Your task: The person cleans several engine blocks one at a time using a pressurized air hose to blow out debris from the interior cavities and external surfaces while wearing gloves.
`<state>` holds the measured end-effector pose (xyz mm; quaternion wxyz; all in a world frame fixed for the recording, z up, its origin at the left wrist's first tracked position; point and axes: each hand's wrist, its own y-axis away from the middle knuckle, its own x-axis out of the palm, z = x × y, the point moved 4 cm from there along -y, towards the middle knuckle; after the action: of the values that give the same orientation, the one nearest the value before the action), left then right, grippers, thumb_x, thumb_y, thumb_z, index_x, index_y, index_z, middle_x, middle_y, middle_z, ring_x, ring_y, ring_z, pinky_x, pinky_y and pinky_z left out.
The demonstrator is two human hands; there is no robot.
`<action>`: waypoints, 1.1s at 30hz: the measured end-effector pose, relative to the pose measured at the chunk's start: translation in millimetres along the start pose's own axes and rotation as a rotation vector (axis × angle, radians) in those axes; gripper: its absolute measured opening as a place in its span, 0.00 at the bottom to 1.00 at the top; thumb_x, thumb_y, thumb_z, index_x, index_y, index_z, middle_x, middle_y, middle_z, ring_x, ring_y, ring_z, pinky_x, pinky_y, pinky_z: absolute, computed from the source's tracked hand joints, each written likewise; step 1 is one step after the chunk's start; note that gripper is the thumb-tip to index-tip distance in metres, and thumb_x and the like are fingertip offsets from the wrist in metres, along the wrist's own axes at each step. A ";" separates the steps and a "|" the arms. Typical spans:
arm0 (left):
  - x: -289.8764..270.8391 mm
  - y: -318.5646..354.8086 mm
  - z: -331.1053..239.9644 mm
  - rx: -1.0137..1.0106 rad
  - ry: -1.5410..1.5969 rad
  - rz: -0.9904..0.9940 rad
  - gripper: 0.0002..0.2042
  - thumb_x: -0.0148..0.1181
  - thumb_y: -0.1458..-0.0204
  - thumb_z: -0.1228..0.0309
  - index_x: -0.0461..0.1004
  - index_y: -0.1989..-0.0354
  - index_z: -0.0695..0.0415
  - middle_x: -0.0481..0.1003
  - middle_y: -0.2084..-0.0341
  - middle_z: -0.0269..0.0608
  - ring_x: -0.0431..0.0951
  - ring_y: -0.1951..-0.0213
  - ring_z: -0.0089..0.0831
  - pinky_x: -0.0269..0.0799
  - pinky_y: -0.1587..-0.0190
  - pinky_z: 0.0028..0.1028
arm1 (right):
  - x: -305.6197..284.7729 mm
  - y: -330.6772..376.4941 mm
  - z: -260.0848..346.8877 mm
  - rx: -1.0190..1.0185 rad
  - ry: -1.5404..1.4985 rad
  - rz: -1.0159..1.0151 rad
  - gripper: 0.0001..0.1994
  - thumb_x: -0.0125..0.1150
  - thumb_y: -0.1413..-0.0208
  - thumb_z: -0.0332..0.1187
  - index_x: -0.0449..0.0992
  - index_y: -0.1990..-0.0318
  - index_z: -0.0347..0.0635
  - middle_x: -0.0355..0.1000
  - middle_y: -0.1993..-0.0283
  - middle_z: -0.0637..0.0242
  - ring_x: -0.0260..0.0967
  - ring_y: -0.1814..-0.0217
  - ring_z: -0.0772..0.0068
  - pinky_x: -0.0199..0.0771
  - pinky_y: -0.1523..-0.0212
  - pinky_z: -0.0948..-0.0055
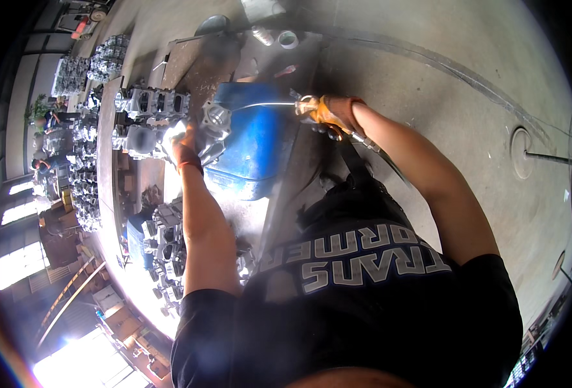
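My gloved left hand (184,143) is closed on a silver metal casting (217,118) with round openings, held over the left side of a blue plastic bin (250,145). Glare hides part of these fingers. In an orange and dark work glove, my right hand (332,114) grips an air blow gun (305,105). Its long thin metal tube points left across the bin, with the tip close to the casting. A hose (389,161) trails from the gun below my right wrist.
Several similar castings (160,102) stand on a table (109,123) to the left, with more stacked beyond. A roll of tape (288,40) and a bottle (262,35) lie at the far side. Round-based stands (522,152) are at the right. Other people (43,165) appear far left.
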<state>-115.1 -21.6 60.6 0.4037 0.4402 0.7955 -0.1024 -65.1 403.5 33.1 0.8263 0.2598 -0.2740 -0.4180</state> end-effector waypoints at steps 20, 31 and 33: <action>-19.8 67.0 -74.7 -0.236 0.360 -0.170 0.34 0.69 0.62 0.54 0.68 0.53 0.71 0.75 0.62 0.50 0.74 0.63 0.37 0.69 0.59 0.34 | 11.0 30.7 10.4 -0.141 -0.089 0.128 0.13 0.49 0.41 0.47 0.72 0.59 0.51 0.69 0.78 0.76 0.63 0.85 0.83 0.61 0.87 0.82; -23.1 46.4 -51.2 -0.051 0.043 -0.169 0.42 0.67 0.64 0.42 0.69 0.51 0.71 0.75 0.57 0.56 0.75 0.55 0.42 0.66 0.50 0.33 | 10.7 28.5 3.9 0.064 -0.172 0.107 0.14 0.49 0.41 0.48 0.73 0.68 0.50 0.70 0.79 0.75 0.65 0.85 0.83 0.59 0.86 0.84; -23.5 31.6 -36.4 0.005 -0.006 -0.081 0.39 0.68 0.63 0.45 0.70 0.52 0.70 0.75 0.59 0.53 0.75 0.58 0.38 0.67 0.53 0.32 | 18.5 28.0 12.4 -0.044 0.048 0.147 0.14 0.49 0.41 0.48 0.73 0.67 0.49 0.71 0.78 0.75 0.66 0.84 0.83 0.61 0.86 0.84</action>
<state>-103.7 1.5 107.7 0.4007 0.4083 0.8111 -0.1218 -48.9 400.0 64.7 0.8666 0.2307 -0.2629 -0.3559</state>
